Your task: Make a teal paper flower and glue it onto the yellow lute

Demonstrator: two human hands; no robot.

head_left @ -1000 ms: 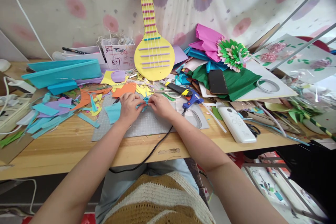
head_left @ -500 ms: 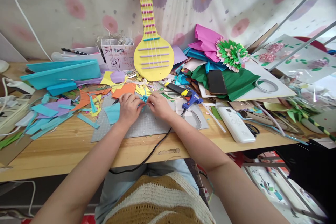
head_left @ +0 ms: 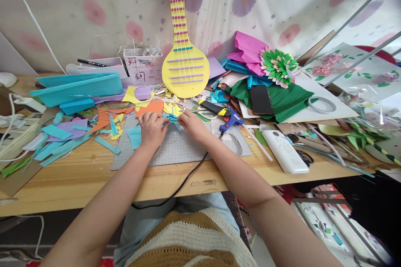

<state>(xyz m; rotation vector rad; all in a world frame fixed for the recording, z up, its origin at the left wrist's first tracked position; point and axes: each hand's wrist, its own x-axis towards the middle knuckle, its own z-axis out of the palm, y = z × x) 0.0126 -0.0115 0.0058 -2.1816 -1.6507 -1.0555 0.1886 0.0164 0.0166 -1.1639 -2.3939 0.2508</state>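
Note:
Between my two hands is a small piece of fringed blue paper [head_left: 172,119], its thin strips sticking out. My left hand [head_left: 153,129] has its fingers closed on the left end of this piece. At the other end, my right hand [head_left: 191,125] pinches it between thumb and fingers. Both hands are over a grey cutting mat [head_left: 184,148]. Beside my left hand lies a flat blue paper piece [head_left: 134,137]. To the right of my right hand are a blue glue gun [head_left: 231,121] and a yellow and black utility knife [head_left: 214,108].
A yellow paper lute [head_left: 185,71] leans against the patterned curtain behind. Paper scraps [head_left: 64,133] cover the left side. On the right lie a phone [head_left: 261,100], a white power bank [head_left: 285,150], a tape roll [head_left: 322,104] and a green paper flower [head_left: 278,66]. A black cable [head_left: 188,173] crosses the table edge.
My hands have moved slightly apart, and more of the fringed blue paper shows between them. The whole view has shifted a little.

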